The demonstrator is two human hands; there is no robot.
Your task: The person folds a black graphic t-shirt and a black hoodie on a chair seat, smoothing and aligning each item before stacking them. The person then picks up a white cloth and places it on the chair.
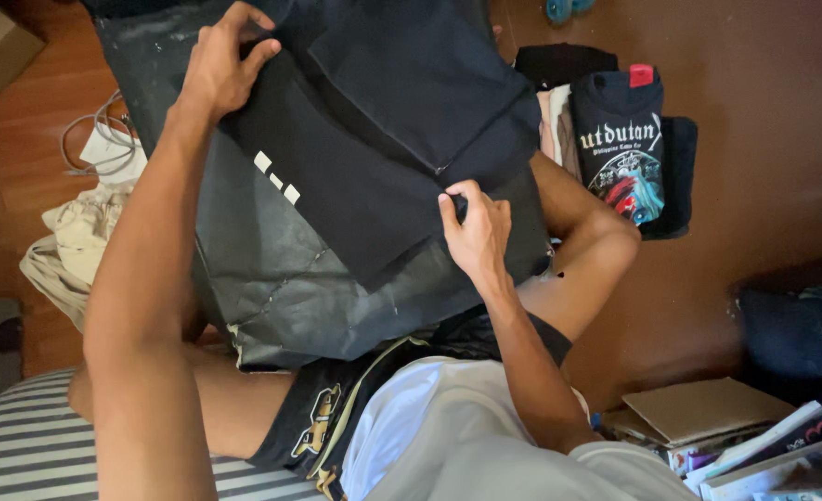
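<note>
Shirt [374, 130], dark w/ small white bars, lies spread on a grey board [271, 278] across the person's lap, so the cloth stays flat; left hand [220, 65] pinches the far edge, fingers closed on fabric; right hand [476, 232] pinches the near corner of a folded flap, fingers clamped too; both grips keep the fold taut. Folded pile [615, 139] sits on the floor just beyond the right knee; beige cloth [77, 241] heaped by the left arm; books [726, 427] at lower right.
</note>
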